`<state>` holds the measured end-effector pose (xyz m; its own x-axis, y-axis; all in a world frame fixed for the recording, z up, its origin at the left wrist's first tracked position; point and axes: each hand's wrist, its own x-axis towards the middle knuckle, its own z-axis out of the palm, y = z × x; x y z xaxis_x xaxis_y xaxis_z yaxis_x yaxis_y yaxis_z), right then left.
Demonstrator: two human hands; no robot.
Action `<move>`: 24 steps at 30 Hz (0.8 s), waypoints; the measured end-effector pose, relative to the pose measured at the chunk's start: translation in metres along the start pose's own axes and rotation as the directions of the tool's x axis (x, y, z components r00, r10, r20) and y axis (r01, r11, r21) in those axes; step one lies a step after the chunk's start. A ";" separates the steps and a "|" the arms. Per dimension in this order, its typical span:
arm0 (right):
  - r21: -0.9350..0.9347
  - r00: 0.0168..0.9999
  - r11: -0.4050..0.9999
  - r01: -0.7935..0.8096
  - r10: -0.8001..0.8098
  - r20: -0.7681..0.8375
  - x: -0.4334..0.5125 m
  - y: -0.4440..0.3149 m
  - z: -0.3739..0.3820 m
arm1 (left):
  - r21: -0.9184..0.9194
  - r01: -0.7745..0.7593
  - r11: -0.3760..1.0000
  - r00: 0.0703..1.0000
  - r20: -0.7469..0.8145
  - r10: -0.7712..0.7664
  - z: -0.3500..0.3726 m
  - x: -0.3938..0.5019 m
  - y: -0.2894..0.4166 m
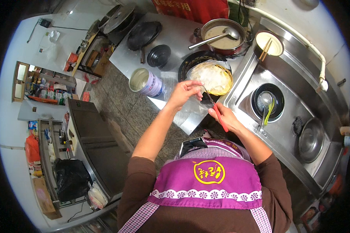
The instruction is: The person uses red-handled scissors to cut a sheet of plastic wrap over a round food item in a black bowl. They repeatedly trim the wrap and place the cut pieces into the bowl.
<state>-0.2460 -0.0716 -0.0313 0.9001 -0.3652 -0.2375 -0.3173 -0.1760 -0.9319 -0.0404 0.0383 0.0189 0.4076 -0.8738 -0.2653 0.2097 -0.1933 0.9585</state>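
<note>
My right hand [225,116] is closed around the red handle of a slim metal tool [220,116], perhaps a knife or scissors. Its thin tip points up toward my left hand [189,91], whose fingers are bent near the tip; whether they pinch something small is unclear. Just beyond both hands, a yellow woven basket [229,84] holds pale, whitish food [211,77] in a clear plastic bag, resting on a large black pan or bowl [186,65]. Clear plastic sheeting [180,116] lies on the metal table under my left forearm.
An open tin [147,83], a black bowl [159,55] and a lidded black pan [143,36] stand to the left. A pot of cloudy liquid [221,35] holds a ladle. At right, the steel sink [291,96] contains stacked bowls [266,99] and a metal basin [311,139].
</note>
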 end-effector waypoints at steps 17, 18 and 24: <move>0.071 0.997 0.995 -0.067 0.068 -0.024 0.015 -0.018 -0.001 | -0.020 -0.028 0.999 0.999 -0.037 0.027 0.007 -0.003 0.001; 0.064 0.997 0.996 -0.069 0.071 -0.024 0.016 -0.018 -0.002 | -0.023 -0.027 0.999 0.999 -0.048 0.026 0.008 -0.002 0.001; -0.037 0.997 0.997 -0.066 0.064 -0.047 0.015 -0.024 -0.008 | -0.019 -0.007 1.000 0.998 -0.056 0.006 0.006 0.003 0.001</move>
<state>-0.2276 -0.0803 -0.0100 0.8631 -0.4181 -0.2834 -0.3865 -0.1855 -0.9034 -0.0442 0.0328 0.0200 0.4576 -0.8487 -0.2654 0.2239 -0.1789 0.9581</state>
